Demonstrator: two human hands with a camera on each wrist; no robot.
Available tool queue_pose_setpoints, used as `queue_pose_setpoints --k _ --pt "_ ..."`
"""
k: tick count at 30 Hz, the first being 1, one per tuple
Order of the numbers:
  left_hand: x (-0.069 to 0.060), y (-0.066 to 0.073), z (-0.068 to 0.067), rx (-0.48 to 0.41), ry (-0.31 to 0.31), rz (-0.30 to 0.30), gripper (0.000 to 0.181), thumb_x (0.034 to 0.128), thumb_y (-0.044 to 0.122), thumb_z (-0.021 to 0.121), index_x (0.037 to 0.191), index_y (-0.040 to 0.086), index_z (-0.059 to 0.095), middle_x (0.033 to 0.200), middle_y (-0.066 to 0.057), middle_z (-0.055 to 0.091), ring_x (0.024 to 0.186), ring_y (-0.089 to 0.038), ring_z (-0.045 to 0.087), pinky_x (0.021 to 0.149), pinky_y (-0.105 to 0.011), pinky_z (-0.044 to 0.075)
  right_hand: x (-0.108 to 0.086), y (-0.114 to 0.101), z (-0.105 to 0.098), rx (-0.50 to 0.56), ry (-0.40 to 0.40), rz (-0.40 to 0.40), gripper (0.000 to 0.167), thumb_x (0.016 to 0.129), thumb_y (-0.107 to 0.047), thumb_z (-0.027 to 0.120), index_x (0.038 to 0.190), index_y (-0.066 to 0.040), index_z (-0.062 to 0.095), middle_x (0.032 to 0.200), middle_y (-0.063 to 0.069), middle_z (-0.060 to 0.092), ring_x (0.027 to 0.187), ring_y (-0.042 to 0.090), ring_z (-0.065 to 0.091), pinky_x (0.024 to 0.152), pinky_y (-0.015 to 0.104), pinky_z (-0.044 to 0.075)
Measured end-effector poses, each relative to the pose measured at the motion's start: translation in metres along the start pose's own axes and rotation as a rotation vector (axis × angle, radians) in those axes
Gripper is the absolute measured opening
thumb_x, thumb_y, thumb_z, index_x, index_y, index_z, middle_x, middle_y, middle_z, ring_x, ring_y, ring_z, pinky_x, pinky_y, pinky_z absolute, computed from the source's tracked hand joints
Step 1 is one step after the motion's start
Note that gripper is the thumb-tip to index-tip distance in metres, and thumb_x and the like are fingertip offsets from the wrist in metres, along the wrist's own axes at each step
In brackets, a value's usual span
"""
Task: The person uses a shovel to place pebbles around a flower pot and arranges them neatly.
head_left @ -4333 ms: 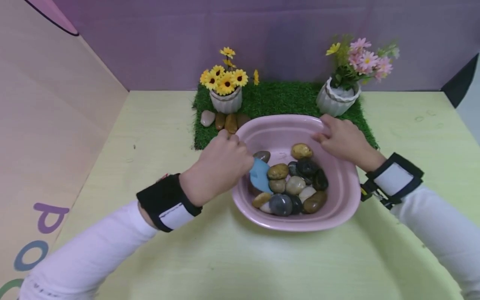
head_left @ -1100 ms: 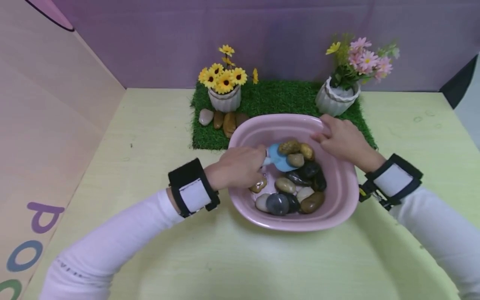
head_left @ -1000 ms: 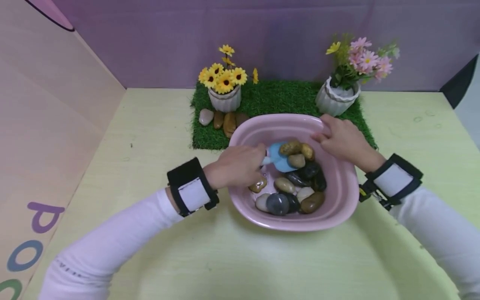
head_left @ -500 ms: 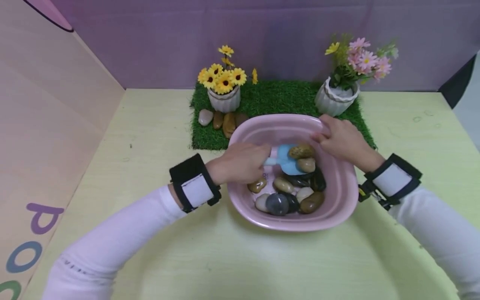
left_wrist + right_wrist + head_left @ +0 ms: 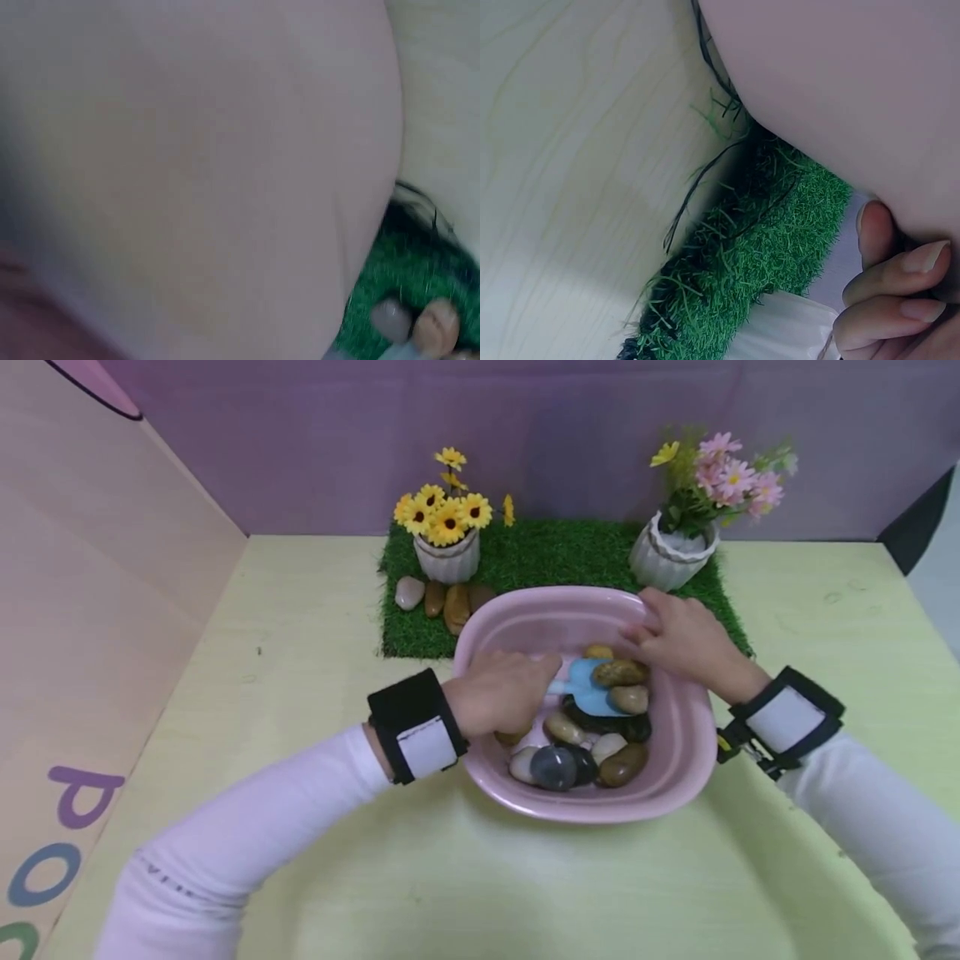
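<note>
A pink basin [image 5: 592,810] holds several wet stones in brown, grey, black and white. My left hand [image 5: 504,695] reaches over its left side and grips the handle of a small blue shovel [image 5: 588,695]. Two stones, a speckled brown one [image 5: 620,673] and a tan one [image 5: 628,698], lie on the blade, above black stones. My right hand [image 5: 686,639] holds the basin's far right rim, and the right wrist view shows its fingers [image 5: 889,319] curled under the rim. In the left wrist view, my hand and the shovel cannot be made out.
Behind the basin lies a green turf mat [image 5: 562,552]. It bears a white pot of yellow flowers [image 5: 448,558], a white pot of pink flowers [image 5: 670,558] and a row of stones [image 5: 433,597]. Pale wooden table [image 5: 465,893] surrounds it; a purple wall [image 5: 585,435] stands behind.
My left hand has lowered the shovel from the basin's left side, then pushed it rightward, with stones on its blade moving right too. My right hand stays on the rim.
</note>
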State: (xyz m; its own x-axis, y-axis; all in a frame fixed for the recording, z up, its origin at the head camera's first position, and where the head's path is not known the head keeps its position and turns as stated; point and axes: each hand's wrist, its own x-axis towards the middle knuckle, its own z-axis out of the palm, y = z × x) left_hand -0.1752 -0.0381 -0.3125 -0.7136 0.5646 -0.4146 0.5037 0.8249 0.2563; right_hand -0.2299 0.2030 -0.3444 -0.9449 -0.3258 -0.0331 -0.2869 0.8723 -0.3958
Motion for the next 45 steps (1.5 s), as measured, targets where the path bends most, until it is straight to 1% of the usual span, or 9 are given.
queue_pose_setpoints --k 5,12,14,17,23,30,35,40,45 --pt "-0.001 -0.004 0.003 -0.016 0.02 0.015 0.046 0.0857 0.002 0.066 0.125 0.016 0.049 0.087 -0.002 0.063 0.08 -0.018 0.059 0.07 -0.029 0.046 0.0 0.001 0.0 0.001 0.01 -0.008 0.025 0.096 -0.029 0.06 0.09 -0.007 0.048 0.066 0.008 0.045 0.06 0.025 0.051 0.051 0.034 0.037" --pt "-0.001 -0.009 0.011 -0.139 0.119 0.01 0.02 0.0914 0.012 0.064 0.111 0.014 0.06 0.083 0.001 0.063 0.072 -0.015 0.059 0.065 -0.027 0.046 0.0 0.0 -0.001 -0.011 0.006 -0.002 0.025 0.095 -0.028 0.06 0.09 -0.007 0.048 0.067 0.008 0.047 0.061 0.026 0.053 0.052 0.034 0.038" --pt "0.0 -0.01 0.013 -0.147 0.152 0.009 0.014 0.0925 0.015 0.064 0.107 0.012 0.063 0.081 0.0 0.063 0.07 -0.015 0.059 0.063 -0.027 0.046 0.001 0.0 -0.001 -0.014 0.008 -0.001 0.025 0.095 -0.028 0.06 0.09 -0.007 0.048 0.067 0.008 0.047 0.062 0.026 0.053 0.053 0.034 0.038" --pt "0.0 -0.011 0.015 -0.115 0.175 0.019 0.012 0.091 0.014 0.065 0.103 0.011 0.065 0.081 -0.001 0.063 0.07 -0.016 0.059 0.063 -0.027 0.045 0.001 0.0 -0.001 -0.016 0.009 -0.001 0.025 0.095 -0.028 0.06 0.089 -0.007 0.048 0.067 0.008 0.047 0.062 0.026 0.054 0.053 0.034 0.039" --pt "-0.001 -0.012 0.018 -0.041 0.163 0.071 0.016 0.0923 0.015 0.064 0.108 0.013 0.062 0.085 -0.002 0.064 0.077 -0.017 0.059 0.066 -0.03 0.046 0.001 0.001 0.0 -0.013 0.01 -0.009 0.024 0.095 -0.027 0.06 0.088 -0.007 0.048 0.066 0.008 0.046 0.062 0.026 0.053 0.053 0.034 0.038" --pt "-0.007 -0.011 0.02 -0.042 0.151 0.145 0.013 0.0966 0.02 0.06 0.109 0.018 0.064 0.086 0.0 0.067 0.084 -0.017 0.057 0.078 -0.034 0.045 0.001 0.0 0.0 -0.02 0.013 -0.02 0.023 0.096 -0.025 0.059 0.088 -0.006 0.048 0.065 0.008 0.045 0.059 0.024 0.051 0.051 0.033 0.038" --pt "-0.013 -0.008 0.02 -0.039 0.135 0.164 0.012 0.0981 0.024 0.059 0.108 0.02 0.064 0.086 0.001 0.069 0.082 -0.017 0.059 0.083 -0.036 0.045 0.001 0.001 0.0 -0.033 0.029 -0.025 0.024 0.096 -0.026 0.06 0.088 -0.007 0.048 0.065 0.007 0.045 0.058 0.023 0.051 0.051 0.033 0.038" --pt "-0.015 -0.008 0.02 -0.048 0.135 0.171 0.01 0.0983 0.025 0.059 0.105 0.02 0.064 0.084 0.002 0.068 0.08 -0.017 0.058 0.081 -0.035 0.044 0.001 0.002 0.001 -0.028 0.035 -0.033 0.023 0.095 -0.026 0.06 0.09 -0.007 0.049 0.064 0.007 0.045 0.059 0.024 0.05 0.052 0.034 0.037" --pt "-0.017 -0.01 0.019 -0.072 0.122 0.17 0.012 0.0979 0.025 0.059 0.108 0.021 0.064 0.086 0.003 0.067 0.08 -0.015 0.057 0.08 -0.033 0.043 0.002 0.001 0.001 -0.029 0.03 -0.033 0.023 0.096 -0.027 0.059 0.091 -0.007 0.05 0.065 0.007 0.045 0.058 0.023 0.05 0.051 0.033 0.037"
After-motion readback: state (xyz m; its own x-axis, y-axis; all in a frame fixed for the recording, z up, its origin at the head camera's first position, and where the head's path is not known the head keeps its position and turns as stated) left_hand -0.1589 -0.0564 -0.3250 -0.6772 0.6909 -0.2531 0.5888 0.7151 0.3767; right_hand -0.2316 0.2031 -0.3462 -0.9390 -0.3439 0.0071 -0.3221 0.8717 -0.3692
